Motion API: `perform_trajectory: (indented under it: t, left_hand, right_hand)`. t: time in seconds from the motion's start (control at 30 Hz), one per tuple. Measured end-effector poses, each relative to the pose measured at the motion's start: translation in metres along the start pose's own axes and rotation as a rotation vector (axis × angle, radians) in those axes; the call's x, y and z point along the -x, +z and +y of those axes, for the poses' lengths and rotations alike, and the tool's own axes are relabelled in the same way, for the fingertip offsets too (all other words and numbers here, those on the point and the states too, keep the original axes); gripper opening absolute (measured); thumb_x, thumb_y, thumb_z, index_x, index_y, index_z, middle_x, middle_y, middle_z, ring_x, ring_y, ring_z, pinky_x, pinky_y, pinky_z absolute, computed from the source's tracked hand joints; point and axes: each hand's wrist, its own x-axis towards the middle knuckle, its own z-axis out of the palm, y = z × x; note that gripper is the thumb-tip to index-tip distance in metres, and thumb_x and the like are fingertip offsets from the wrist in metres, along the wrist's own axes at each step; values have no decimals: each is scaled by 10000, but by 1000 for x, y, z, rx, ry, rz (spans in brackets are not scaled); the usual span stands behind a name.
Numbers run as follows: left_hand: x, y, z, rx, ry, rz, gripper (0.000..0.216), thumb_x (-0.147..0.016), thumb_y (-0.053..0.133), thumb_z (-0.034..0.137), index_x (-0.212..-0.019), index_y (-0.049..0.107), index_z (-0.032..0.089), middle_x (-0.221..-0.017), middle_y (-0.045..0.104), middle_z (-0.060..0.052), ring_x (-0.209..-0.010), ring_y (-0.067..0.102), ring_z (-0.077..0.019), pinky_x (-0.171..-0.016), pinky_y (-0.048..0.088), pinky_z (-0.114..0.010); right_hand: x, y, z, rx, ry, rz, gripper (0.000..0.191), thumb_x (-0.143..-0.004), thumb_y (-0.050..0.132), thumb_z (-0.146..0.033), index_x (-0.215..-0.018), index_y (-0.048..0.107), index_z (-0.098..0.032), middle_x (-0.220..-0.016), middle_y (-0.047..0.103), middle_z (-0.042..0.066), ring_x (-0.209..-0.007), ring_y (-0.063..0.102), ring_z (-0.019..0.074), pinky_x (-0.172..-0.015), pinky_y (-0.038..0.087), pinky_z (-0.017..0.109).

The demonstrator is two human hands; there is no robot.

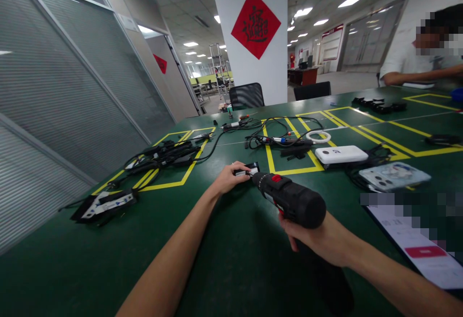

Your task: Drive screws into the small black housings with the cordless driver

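Two chairs (247,96) stand beyond the green table (54,273) and drill (292,199).

Black power drill (291,197), red-accented, nose pointing forward-left, close against small black part (255,166) with pale patch.
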Motion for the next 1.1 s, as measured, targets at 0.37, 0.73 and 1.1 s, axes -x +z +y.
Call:
perform_trajectory:
  t: [0.37,0.73,1.1]
  left_hand:
    - [0,0,2,-18,-26,-12,289,-731,623,364,-962,679,201,-1063,605,-62,-997,547,-213,-880,405,-343]
    - [1,0,1,-19,-27,-14,273,-753,602,347,-972,675,202,-1087,596,-60,-1011,541,-211,-865,402,-336]
    - [1,-1,1,-22,-25,-21,273,-754,597,354,-973,677,211,-1105,591,-58,-1016,541,-220,-817,406,-331]
  right_hand:
    - [-1,0,2,-6,20,14,117,-802,531,-226,-900,519,-164,-639,534,-49,-530,522,99,-544,413,250]
    - [-4,-2,13,-43,-6,24,189,-805,520,-202,-992,538,-190,-910,620,23,-528,550,88,-543,405,260]
    - [-6,-2,12,-85,0,33,318,-791,522,-181,-1107,502,-216,-1061,617,46,-533,560,85,-556,433,271]
